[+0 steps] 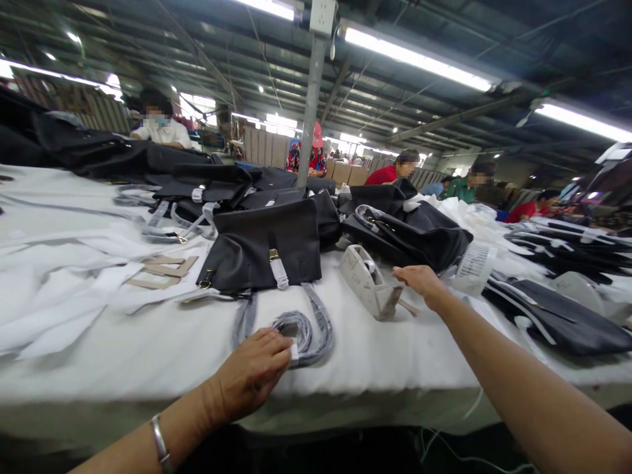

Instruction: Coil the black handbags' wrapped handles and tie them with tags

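Note:
My left hand (261, 368) is closed on the edge of a coiled shoulder strap (301, 319) wrapped in clear plastic, with a small white piece beside the fingertips. Just behind the coil lies a black handbag (271, 247) with a gold buckle and a white-wrapped tab; its plastic-wrapped handles (320, 316) stretch toward me. My right hand (419, 282) hovers at the right side of a grey tape dispenser (368, 283), fingers pressed together and pointing left. Whether a piece of tape is between those fingers, I cannot make out.
More black bags (409, 230) pile up behind. A second dispenser (474, 266) and a flat black bag (573, 316) lie right. White wrapping strips (64, 289) and cardboard pieces (162, 271) are left. A metal post (312, 105) rises behind the table (395, 368). Several co-workers sit beyond.

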Demonstrator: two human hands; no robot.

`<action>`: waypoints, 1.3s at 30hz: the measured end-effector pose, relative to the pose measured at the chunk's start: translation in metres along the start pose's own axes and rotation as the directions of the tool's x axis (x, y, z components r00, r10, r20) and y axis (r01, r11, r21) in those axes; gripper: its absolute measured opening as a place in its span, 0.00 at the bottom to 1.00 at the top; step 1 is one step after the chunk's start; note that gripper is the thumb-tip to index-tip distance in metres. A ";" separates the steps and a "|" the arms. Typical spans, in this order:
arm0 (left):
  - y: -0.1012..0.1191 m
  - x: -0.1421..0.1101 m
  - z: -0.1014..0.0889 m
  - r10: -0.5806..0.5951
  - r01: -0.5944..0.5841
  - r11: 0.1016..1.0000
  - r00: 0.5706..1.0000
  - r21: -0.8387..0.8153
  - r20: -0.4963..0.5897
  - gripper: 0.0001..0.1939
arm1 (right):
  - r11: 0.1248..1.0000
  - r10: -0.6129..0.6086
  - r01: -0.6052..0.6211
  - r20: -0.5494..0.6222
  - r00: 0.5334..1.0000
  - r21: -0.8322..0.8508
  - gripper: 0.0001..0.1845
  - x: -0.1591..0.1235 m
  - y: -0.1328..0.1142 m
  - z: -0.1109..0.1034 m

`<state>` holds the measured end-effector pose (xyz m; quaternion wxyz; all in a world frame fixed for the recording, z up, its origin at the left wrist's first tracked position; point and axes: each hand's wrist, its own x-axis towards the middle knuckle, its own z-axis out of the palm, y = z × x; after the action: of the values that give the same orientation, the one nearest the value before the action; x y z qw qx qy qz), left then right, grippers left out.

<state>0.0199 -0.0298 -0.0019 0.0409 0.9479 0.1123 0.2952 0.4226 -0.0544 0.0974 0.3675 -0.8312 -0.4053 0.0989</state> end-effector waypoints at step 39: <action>-0.004 -0.006 0.007 0.009 -0.009 1.000 1.000 0.000 -0.019 0.08 | 0.880 0.299 -0.348 0.192 0.935 0.323 0.14 -0.057 0.029 -0.016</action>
<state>0.0189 -0.0272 -0.0116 0.0384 0.9455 0.1082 0.3046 0.4103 -0.1166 0.0810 0.4599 -0.7991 -0.2605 0.2864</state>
